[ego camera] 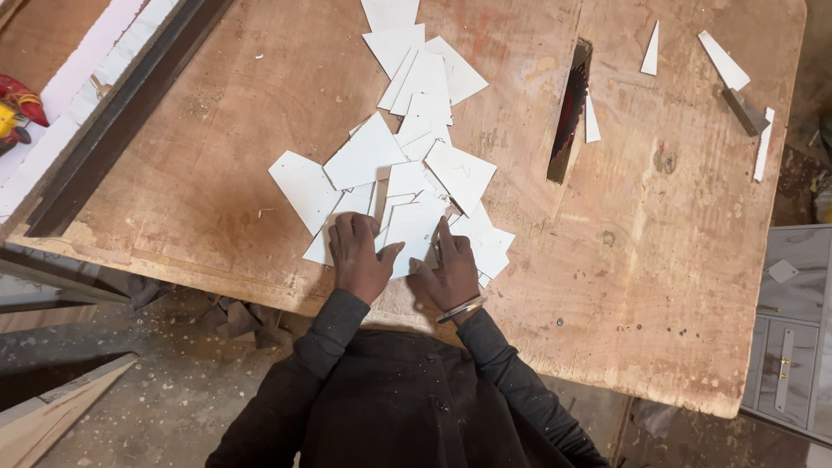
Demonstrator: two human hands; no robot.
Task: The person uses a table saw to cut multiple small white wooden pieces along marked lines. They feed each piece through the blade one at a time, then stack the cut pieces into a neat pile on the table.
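Spanning nearly the whole view, the worn wooden tabletop carries everything, with a narrow dark slot cut through it beyond and to the right of the fingers. Directly ahead of the fingers, a heap of flat white cut pieces runs away from the person, overlapping too much to count exactly; well over a dozen show. Far to the right of the fingers lie five loose white slivers, thin triangles and strips, well apart from the heap.

At the near end of the heap, the left hand lies palm down, fingers together and nearly flat, pressing on the pieces with the thumb stretched toward the other hand. Just beside it, the right hand, a metal bangle at the wrist, rests on the same pieces with fingers spread narrowly, gripping nothing. One white piece sits between the two hands, touched by both.
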